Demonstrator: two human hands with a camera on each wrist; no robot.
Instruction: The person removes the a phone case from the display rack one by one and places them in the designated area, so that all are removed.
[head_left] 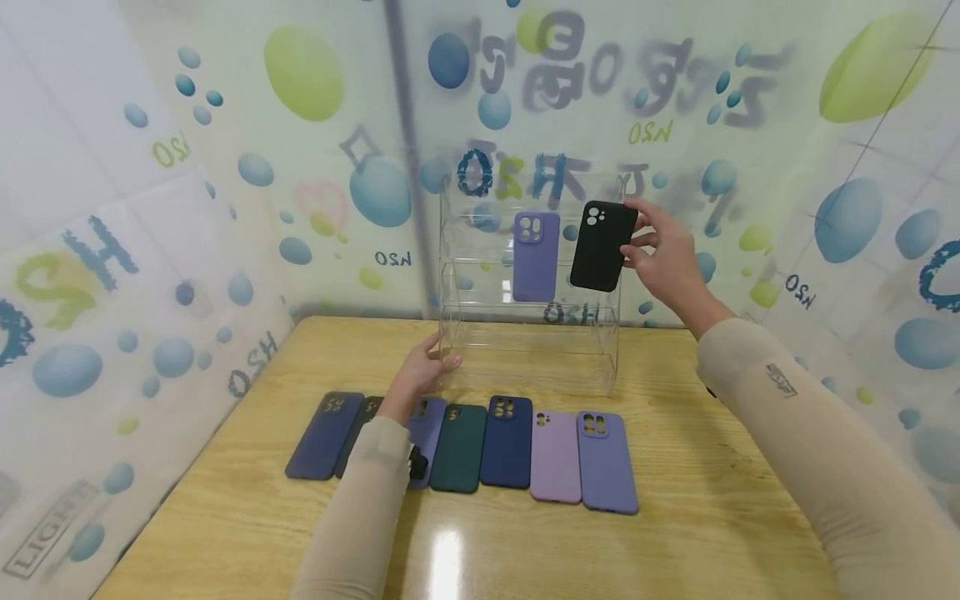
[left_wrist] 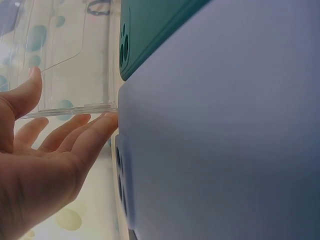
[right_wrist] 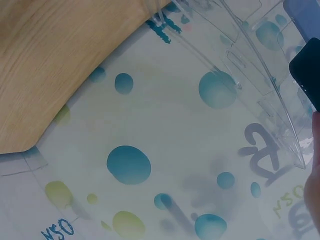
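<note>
A clear tiered display stand (head_left: 540, 337) stands on the table, with a purple phone case (head_left: 536, 258) upright on an upper tier. My right hand (head_left: 663, 254) pinches a black phone case (head_left: 602, 250) by its right edge, slightly tilted, beside the purple one and in front of the stand. In the right wrist view only the corner of that black case (right_wrist: 307, 70) shows. My left hand (head_left: 420, 371) holds the stand's lower left side. The left wrist view shows the thumb (left_wrist: 30, 92) and fingers (left_wrist: 92, 137) on either side of the clear side panel.
In front of the stand lies a row of several phone cases, among them dark blue (head_left: 507, 442), green (head_left: 459, 450), pink (head_left: 556, 458) and periwinkle (head_left: 609, 462). My left forearm crosses above the row. Patterned curtains (head_left: 300, 167) enclose the wooden table (head_left: 697, 500).
</note>
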